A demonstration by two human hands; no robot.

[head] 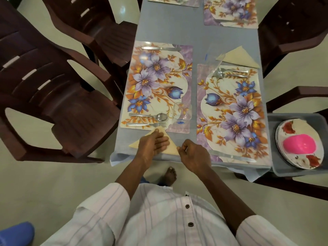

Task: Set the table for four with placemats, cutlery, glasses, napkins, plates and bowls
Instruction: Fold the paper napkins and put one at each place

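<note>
A beige napkin (pixel 137 144) folded into a triangle lies on the table's near edge, just below the left floral placemat (pixel 158 86). My left hand (pixel 152 145) presses flat on it with straight fingers. My right hand (pixel 193 154) pinches the napkin's right corner. That placemat carries a knife (pixel 160 48), a spoon (pixel 150 116), a fork (pixel 147 124) and a clear glass (pixel 182 112). The right placemat (pixel 232 112) has a fork (pixel 232 70), a spoon (pixel 229 75), a knife (pixel 232 157) and a glass (pixel 215 63). A second folded napkin (pixel 238 57) lies above it.
A grey bin (pixel 276 167) at the right holds stacked flowered plates (pixel 301 162) and a pink bowl (pixel 300 144). Dark brown plastic chairs stand at the left (pixel 53 103) and right (pixel 292 32). Two more placemats (pixel 230 13) lie at the far end of the grey tablecloth (pixel 168 29).
</note>
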